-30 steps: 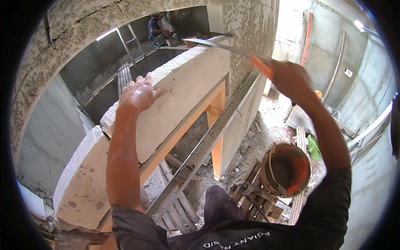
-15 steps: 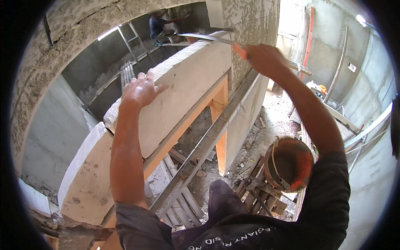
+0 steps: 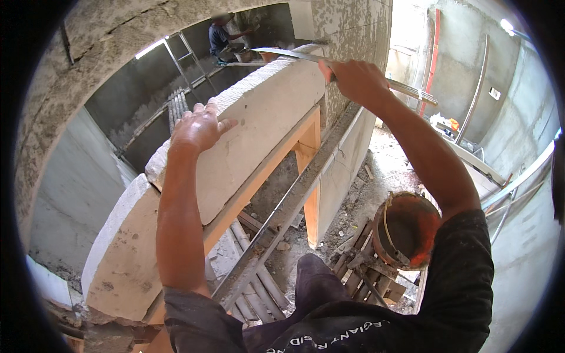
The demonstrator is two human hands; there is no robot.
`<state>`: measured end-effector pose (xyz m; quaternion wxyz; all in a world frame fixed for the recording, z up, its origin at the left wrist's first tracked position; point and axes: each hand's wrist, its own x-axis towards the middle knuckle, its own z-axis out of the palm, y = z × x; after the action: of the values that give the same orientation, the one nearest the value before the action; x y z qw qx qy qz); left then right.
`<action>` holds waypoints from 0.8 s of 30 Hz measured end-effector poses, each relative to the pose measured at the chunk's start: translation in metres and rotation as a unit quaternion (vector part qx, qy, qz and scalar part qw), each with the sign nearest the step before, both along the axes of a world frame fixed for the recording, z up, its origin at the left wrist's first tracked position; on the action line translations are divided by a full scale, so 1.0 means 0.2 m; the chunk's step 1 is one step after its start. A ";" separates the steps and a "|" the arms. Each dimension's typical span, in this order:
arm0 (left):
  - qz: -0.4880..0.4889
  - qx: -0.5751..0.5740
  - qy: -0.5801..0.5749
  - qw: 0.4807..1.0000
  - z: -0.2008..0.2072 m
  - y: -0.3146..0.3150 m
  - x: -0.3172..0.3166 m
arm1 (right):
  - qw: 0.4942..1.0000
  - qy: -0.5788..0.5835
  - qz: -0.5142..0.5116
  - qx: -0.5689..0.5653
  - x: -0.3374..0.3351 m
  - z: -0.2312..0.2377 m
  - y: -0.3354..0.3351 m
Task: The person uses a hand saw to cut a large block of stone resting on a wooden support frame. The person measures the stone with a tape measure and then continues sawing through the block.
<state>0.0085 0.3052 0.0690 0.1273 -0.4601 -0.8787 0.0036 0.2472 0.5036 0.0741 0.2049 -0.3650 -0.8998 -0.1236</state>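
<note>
A pale lightweight concrete block (image 3: 271, 109) stands on edge on a wooden frame, its top face roughly cut. My left hand (image 3: 199, 126) lies over its top edge, fingers spread and holding nothing. My right hand (image 3: 358, 81) is closed round the handle of a hand saw (image 3: 288, 53), at the far right end of the block. The saw's long thin blade runs left from my hand across the top of the block; its teeth cannot be made out. Next to the near end sits a second pale block (image 3: 126, 250) with a curved, rough-cut edge.
Below the block is an orange-brown wooden frame (image 3: 312, 215) beside a grey ledge (image 3: 294, 203). A mortar-stained bucket (image 3: 406, 232) stands on wooden slats at the lower right. Rubble covers the floor. Beyond the opening, a person (image 3: 220, 38) works near a ladder (image 3: 187, 53).
My right hand has moved a little left toward the block, with the saw in it. My left hand stays in place. The far person's arm has lowered.
</note>
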 end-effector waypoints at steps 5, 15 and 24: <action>0.022 -0.013 -0.007 1.000 -0.02 -0.01 0.02 | 0.983 -0.058 0.021 0.172 0.50 -0.07 -0.24; 0.010 -0.008 -0.003 1.000 0.01 0.02 0.04 | 0.999 0.015 -0.029 0.005 0.06 0.00 0.04; 0.004 0.006 0.005 1.000 -0.02 -0.02 0.01 | 0.996 0.050 -0.037 0.071 0.63 -0.09 -0.29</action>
<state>0.0104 0.3006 0.0656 0.1340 -0.4559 -0.8799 0.0012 0.3731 0.4456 0.0559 0.2708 -0.3881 -0.8631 -0.1763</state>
